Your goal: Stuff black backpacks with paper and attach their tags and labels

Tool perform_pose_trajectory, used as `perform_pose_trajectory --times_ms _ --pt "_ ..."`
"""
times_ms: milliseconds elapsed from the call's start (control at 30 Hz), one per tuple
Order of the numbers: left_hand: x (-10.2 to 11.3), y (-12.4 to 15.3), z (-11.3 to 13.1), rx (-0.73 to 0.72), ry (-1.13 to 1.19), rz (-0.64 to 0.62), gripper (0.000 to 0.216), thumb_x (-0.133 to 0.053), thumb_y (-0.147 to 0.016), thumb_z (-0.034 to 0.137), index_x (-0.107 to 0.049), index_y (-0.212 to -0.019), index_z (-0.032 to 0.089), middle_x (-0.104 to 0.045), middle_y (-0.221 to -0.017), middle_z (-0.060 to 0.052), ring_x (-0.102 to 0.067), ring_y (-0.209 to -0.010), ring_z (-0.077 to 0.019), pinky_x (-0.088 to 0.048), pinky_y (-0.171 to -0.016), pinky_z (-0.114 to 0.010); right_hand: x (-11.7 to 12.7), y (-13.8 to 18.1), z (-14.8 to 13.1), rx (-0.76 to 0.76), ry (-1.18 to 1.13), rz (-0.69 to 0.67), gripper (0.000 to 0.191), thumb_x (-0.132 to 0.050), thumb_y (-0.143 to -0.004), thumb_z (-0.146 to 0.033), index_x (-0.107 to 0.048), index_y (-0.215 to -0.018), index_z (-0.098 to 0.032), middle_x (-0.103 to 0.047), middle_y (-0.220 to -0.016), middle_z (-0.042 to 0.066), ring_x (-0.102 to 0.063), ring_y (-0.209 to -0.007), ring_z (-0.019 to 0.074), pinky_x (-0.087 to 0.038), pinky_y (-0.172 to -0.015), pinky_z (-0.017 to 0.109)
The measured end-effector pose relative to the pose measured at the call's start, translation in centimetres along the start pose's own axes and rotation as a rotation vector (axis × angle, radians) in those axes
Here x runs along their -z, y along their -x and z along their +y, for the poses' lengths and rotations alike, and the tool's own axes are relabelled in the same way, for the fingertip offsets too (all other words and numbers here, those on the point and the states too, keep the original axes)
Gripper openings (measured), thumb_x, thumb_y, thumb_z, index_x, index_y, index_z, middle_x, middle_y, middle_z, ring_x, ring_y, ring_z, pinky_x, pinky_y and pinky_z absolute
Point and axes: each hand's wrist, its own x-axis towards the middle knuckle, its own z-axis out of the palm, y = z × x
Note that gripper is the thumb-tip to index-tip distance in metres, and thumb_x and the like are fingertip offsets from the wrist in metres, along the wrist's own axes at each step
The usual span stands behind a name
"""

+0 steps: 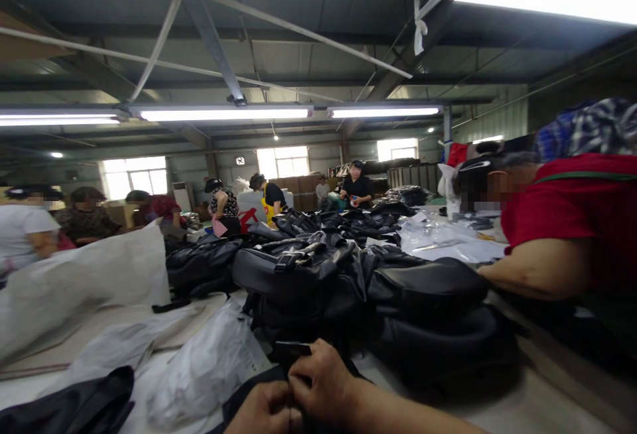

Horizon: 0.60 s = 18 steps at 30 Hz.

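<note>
My left hand point(266, 409) is low in the middle of the view, its fingers closed in a pinch on dark cloth point(249, 387). Right against it, my right hand point(326, 381) is curled into a fist, with the fingertips of both hands meeting. A small dark flat piece point(292, 350) with a pale upper edge sticks out from between the thumb and fingers of my right hand; its kind cannot be made out. Just beyond my hands lie stacked black bags point(298, 281) with buckles and straps, and more black bags point(432, 288) sit to the right.
Clear plastic wrapping point(213, 361) lies on the table left of my hands. A large white sheet point(99, 288) stands up farther left, above black fabric point(74, 404). At right, a co-worker in a red shirt point(562, 215) leans over the table. Several other people work farther back.
</note>
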Motion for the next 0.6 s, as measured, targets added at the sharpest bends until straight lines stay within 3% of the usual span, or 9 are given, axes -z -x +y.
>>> perform_pose_trajectory --times_ms 167,233,333,433,500,600 --pt "2.5 -0.3 -0.9 -0.033 0.001 0.39 0.062 -0.069 -0.068 0.055 -0.067 -0.117 0.016 -0.074 -0.095 -0.008 -0.068 -0.09 -0.026 -0.056 -0.079 -0.033 1.3 0.3 0.8 -0.041 -0.108 0.075 0.021 -0.05 -0.085 -0.019 -0.064 -0.069 -0.021 -0.07 -0.07 -0.003 -0.06 -0.065 0.0135 -0.037 -0.07 0.027" --pt "3.0 -0.3 -1.1 -0.018 -0.006 0.484 0.069 -0.07 -0.068 0.056 -0.064 -0.123 0.016 -0.073 -0.104 -0.009 -0.069 -0.093 -0.0266 -0.056 -0.082 -0.033 1.5 0.3 1.1 0.014 -0.082 0.051 0.021 -0.051 -0.084 -0.019 -0.06 -0.065 -0.02 -0.068 -0.069 -0.001 -0.06 -0.066 0.0141 -0.038 -0.07 0.027" --pt "3.0 -0.3 -1.0 -0.034 0.05 0.479 0.08 -0.071 -0.068 0.057 -0.054 -0.135 0.017 -0.071 -0.113 -0.01 -0.07 -0.08 -0.0236 -0.057 -0.068 -0.03 1.6 0.0 1.0 0.148 0.015 -0.023 0.019 -0.055 -0.079 -0.02 -0.055 -0.06 -0.018 -0.067 -0.07 0.001 -0.061 -0.069 0.0162 -0.038 -0.067 0.027" --pt "2.6 -0.3 -0.9 -0.116 0.019 0.472 0.085 -0.073 -0.069 0.054 -0.047 -0.141 0.017 -0.067 -0.121 -0.011 -0.066 -0.064 -0.0171 -0.056 -0.059 -0.027 1.8 -0.8 0.5 0.234 0.077 -0.122 0.005 -0.058 -0.077 -0.021 -0.06 -0.073 -0.02 -0.069 -0.08 0.001 -0.064 -0.074 0.0189 -0.039 -0.065 0.028" --pt "2.4 -0.3 -1.1 -0.158 -0.097 0.497 0.085 -0.074 -0.069 0.05 -0.045 -0.142 0.017 -0.068 -0.12 -0.009 -0.063 -0.062 -0.0154 -0.056 -0.061 -0.027 2.3 -1.3 0.0 0.246 0.134 -0.219 0.006 -0.06 -0.078 -0.024 -0.063 -0.083 -0.02 -0.07 -0.085 0.002 -0.066 -0.076 0.0213 -0.041 -0.065 0.03" --pt "2.3 -0.2 -1.2 -0.251 -0.248 0.542 0.08 -0.074 -0.071 0.047 -0.047 -0.14 0.018 -0.071 -0.109 -0.006 -0.068 -0.081 -0.0201 -0.058 -0.077 -0.029 2.7 -1.8 -0.7 0.253 0.22 -0.373 0.013 -0.063 -0.078 -0.027 -0.063 -0.089 -0.02 -0.071 -0.091 0.005 -0.067 -0.079 0.0252 -0.045 -0.067 0.033"
